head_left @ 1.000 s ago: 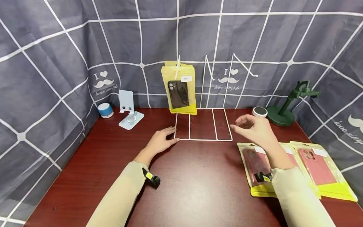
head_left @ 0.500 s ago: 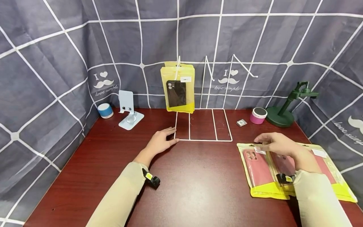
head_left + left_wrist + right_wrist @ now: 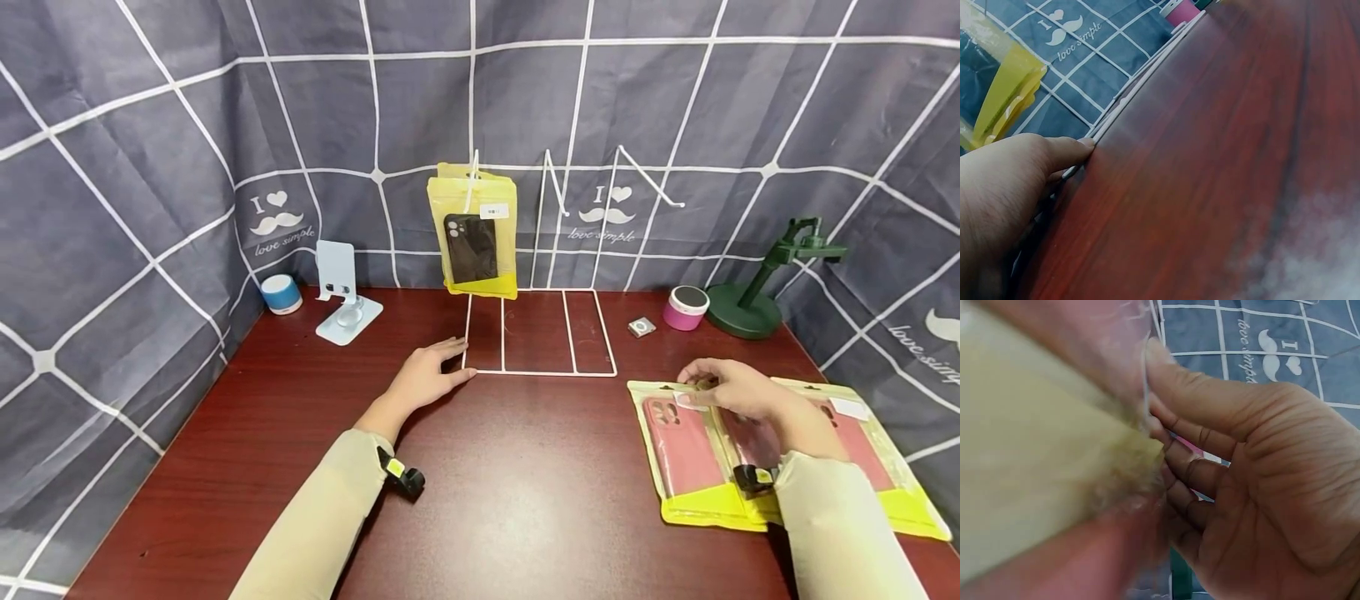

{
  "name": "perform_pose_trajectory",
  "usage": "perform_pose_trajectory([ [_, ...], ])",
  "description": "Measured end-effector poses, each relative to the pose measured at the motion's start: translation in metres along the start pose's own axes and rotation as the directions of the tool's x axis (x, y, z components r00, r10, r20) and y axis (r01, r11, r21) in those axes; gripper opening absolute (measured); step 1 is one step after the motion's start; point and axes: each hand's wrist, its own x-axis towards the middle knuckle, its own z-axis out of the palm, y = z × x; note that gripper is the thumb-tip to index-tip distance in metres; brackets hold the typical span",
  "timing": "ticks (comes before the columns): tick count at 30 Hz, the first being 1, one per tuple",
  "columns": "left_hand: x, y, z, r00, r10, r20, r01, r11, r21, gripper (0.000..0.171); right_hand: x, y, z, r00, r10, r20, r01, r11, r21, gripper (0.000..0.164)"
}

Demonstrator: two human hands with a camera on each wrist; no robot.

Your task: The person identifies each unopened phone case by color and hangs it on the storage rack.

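Note:
In the head view my left hand point(image 3: 427, 377) rests at the front left corner of a white wire display rack point(image 3: 540, 372), fingers extended. Its thumb lies against the rack's wire in the left wrist view. A yellow bag with a black phone case point(image 3: 471, 250) hangs from the rack's left hook, another bag behind it. At the right, my right hand point(image 3: 738, 390) pinches the top edge of a clear-fronted bag with a pink phone case point(image 3: 752, 437), thumb on the plastic film. Beside it lie a left pink phone case bag point(image 3: 681, 450) and a right pink phone case bag point(image 3: 855, 446).
Two hooks point(image 3: 648, 177) of the rack carry nothing. Behind stand a light blue phone stand point(image 3: 339, 279), a blue round speaker point(image 3: 282, 295), a pink round speaker point(image 3: 686, 308), a small silver square player point(image 3: 641, 327) and a green stand point(image 3: 750, 300). A grey checked cloth surrounds the table.
My right hand has moved from beside the rack down and right to the pink phone case bags and now pinches one bag's top edge. The left hand stays at the rack.

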Motion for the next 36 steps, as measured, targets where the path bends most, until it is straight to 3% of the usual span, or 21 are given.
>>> perform_pose_trajectory([
  [7,0.001,0.002,0.0,1.0,-0.001,0.008,0.001,1.0,-0.008,0.065,-0.002,0.011,-0.001,0.998,-0.025,-0.05,0.022,0.998,-0.058,0.012],
  [12,0.001,0.002,-0.001,1.0,0.004,0.009,-0.004,1.0,-0.004,0.065,-0.001,0.016,0.001,0.993,-0.098,-0.067,0.092,0.992,-0.088,0.005],
  [17,0.0,0.002,-0.001,1.0,-0.003,0.017,0.003,1.0,-0.009,0.066,0.001,0.012,0.005,0.988,-0.144,-0.058,0.147,0.988,0.047,0.005],
  [24,0.001,0.002,-0.002,1.0,-0.006,0.012,0.006,1.0,-0.01,0.066,0.007,-0.001,0.006,0.968,-0.205,-0.143,0.229,0.956,0.182,0.004],
  [29,0.0,0.002,-0.001,1.0,-0.005,0.019,0.005,1.0,-0.008,0.067,0.005,0.001,0.004,0.993,-0.117,-0.002,0.11,0.934,0.34,0.018],
  [33,0.0,0.001,-0.001,1.0,0.004,0.014,-0.004,1.0,-0.01,0.066,0.004,0.008,0.002,0.985,-0.104,0.138,0.038,0.91,0.412,0.029],
  [36,0.001,0.001,-0.002,1.0,0.012,0.007,-0.011,1.0,-0.008,0.065,0.004,0.009,0.0,0.981,-0.124,0.148,0.051,0.904,0.424,0.025],
])
